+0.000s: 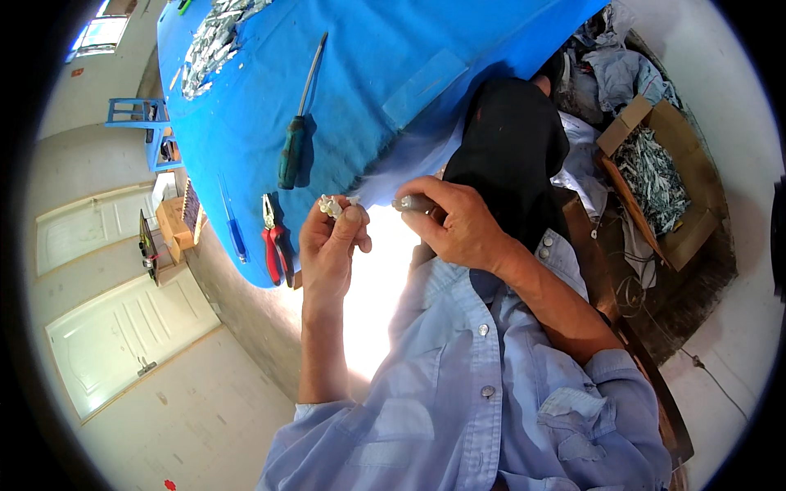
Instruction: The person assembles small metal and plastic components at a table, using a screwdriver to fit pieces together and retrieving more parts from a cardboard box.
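The left hand (pixel 334 237) is pinching a small pale part (pixel 330 205) between its thumb and curled fingers, and the part is sticking up from the fingertips. The right hand (pixel 467 219) is closing its thumb and forefinger around a small dark grey piece (pixel 416 202), whose lighter end is pointing toward the left hand. The two things are facing each other near the table's edge, with a narrow gap between them.

Beyond the left hand, pliers (pixel 273 237) with red and black handles are lying on a blue cloth (pixel 360 98). A thin blue screwdriver (pixel 236 233) is resting to their left, and a larger screwdriver (pixel 291 151) with a green handle is lying farther up. A heap of silvery pieces (pixel 214 45) is covering the cloth's far left part.

The person is wearing a light blue shirt (pixel 385 409) and black trousers (pixel 516 155). To the right, an open cardboard box (pixel 692 237) is holding many thin silvery strips (pixel 651 176). At the left, a white door (pixel 131 335) is standing in the wall.
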### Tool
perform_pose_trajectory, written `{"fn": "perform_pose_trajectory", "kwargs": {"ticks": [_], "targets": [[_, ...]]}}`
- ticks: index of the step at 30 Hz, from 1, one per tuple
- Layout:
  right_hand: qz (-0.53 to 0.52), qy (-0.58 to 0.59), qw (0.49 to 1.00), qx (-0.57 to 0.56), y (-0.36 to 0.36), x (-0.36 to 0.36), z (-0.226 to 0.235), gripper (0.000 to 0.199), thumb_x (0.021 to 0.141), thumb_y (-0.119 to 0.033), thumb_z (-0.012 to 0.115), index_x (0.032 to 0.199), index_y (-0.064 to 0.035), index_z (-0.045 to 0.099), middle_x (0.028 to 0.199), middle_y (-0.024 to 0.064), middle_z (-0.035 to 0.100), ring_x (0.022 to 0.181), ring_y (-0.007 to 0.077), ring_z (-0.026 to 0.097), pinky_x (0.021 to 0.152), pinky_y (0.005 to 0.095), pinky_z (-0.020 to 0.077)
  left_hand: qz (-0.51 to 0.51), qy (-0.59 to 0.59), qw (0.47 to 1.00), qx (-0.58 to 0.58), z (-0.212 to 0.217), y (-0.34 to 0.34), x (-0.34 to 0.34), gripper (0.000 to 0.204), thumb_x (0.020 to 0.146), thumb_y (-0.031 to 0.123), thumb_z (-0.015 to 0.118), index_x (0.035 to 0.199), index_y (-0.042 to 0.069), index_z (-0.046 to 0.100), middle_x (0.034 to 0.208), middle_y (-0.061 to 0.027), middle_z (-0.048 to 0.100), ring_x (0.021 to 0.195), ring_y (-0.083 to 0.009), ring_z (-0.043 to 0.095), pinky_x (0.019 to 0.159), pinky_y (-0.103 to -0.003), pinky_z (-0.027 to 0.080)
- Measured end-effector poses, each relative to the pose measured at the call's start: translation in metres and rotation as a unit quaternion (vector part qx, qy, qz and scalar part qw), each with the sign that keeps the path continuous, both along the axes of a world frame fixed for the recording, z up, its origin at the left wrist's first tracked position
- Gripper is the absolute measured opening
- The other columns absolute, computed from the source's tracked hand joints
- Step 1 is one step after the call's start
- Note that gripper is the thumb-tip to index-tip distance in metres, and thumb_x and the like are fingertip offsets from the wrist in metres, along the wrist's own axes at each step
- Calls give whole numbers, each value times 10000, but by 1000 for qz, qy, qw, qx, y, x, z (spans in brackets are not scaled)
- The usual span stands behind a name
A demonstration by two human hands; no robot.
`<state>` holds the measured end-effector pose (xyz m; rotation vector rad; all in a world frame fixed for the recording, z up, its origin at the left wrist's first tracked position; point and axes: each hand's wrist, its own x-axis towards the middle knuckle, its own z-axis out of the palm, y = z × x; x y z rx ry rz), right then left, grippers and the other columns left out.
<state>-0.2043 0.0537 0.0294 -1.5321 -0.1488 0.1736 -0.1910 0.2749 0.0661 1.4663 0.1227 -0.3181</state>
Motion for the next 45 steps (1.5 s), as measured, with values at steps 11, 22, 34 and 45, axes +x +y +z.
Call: {"fn": "perform_pose_trajectory", "kwargs": {"ticks": [11, 22, 34, 45], "targets": [[-38, 22, 993, 113, -2, 2, -10, 226, 968, -48, 657, 1188, -4, 634, 940, 28, 684, 790, 57, 611, 674, 228, 501, 5, 32, 999, -23, 11, -8, 3, 116, 1037, 120, 658, 1132, 69, 613, 894, -41, 614, 743, -102, 557, 605, -249, 475], [-41, 114, 954, 274, -12, 1, -9, 338, 961, 2, 562, 1298, -4, 568, 1118, 115, 682, 940, 156, 701, 767, 297, 578, 94, -38, 995, -6, 40, -16, 29, 108, 1042, 86, 642, 1146, 56, 650, 931, -74, 682, 718, -94, 579, 605, -246, 474], [-44, 130, 906, 401, -18, 4, -21, 433, 1015, -26, 512, 1445, 13, 489, 1226, 145, 656, 1037, 203, 699, 764, 323, 605, 86, -209, 974, -13, 89, -40, 100, 150, 1030, 136, 690, 1122, 22, 658, 965, -58, 666, 769, -74, 563, 607, -214, 454], [-33, 99, 915, 389, -8, 8, -40, 278, 1050, -146, 573, 1305, -34, 577, 1112, 65, 662, 1025, 161, 669, 756, 351, 590, -218, -328, 903, 170, 106, -270, 47, 401, 939, 117, 762, 1322, 70, 654, 1297, -84, 672, 1123, -195, 664, 927, -302, 549]]}}
